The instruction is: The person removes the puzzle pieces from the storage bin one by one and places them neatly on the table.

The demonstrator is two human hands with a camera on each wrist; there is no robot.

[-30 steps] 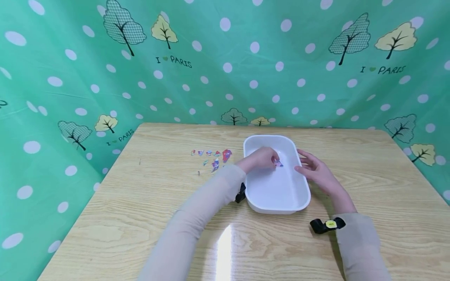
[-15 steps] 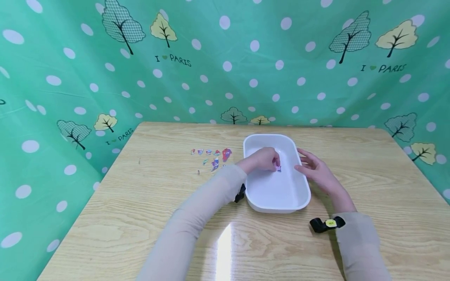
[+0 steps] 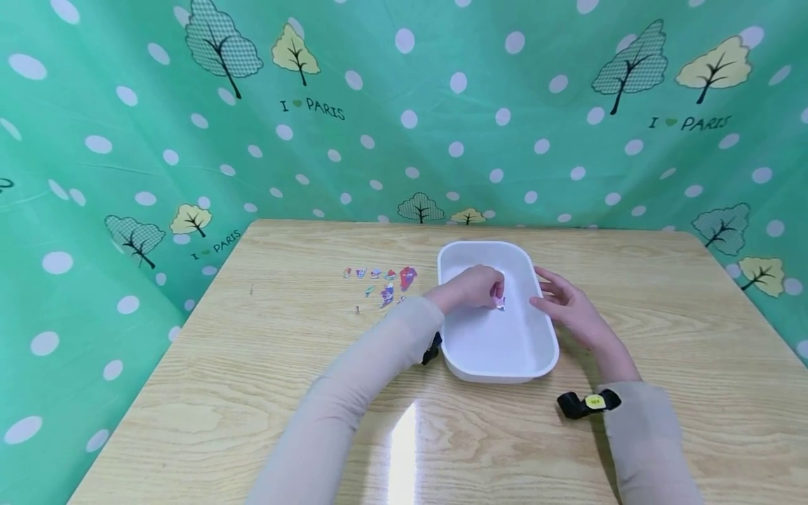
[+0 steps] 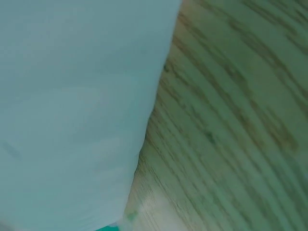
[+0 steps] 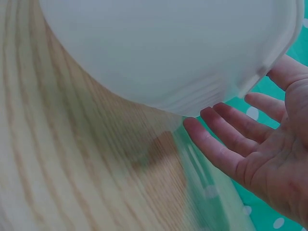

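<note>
A white rectangular plastic tub (image 3: pixel 499 358) stands on the wooden table. Inside it is my left hand (image 3: pixel 477 286), its fingers curled and pinching a small pink-and-purple sticker-like piece (image 3: pixel 500 303) close to the floor of the tub. Part of that piece is hidden by the fingertips. At the tub's right side, my right hand (image 3: pixel 571 312) rests with fairly straight fingers against the outer wall and the thumb at the rim. The right wrist view shows those fingers (image 5: pixel 216 149) by the tub's underside curve. Only the tub's pale wall (image 4: pixel 72 115) and the table fill the left wrist view.
Left of the tub, several small colourful sticker-like pieces (image 3: pixel 388 294) lie on the table, among them a larger red-and-purple one (image 3: pixel 407 278). A green dotted cloth (image 3: pixel 404 105) hangs behind the table (image 3: pixel 265 379) and along its left.
The pinched piece has shifted slightly and turned under my left fingertips, which have moved a little inside the tub. My right hand has stayed in place at the tub's side.
</note>
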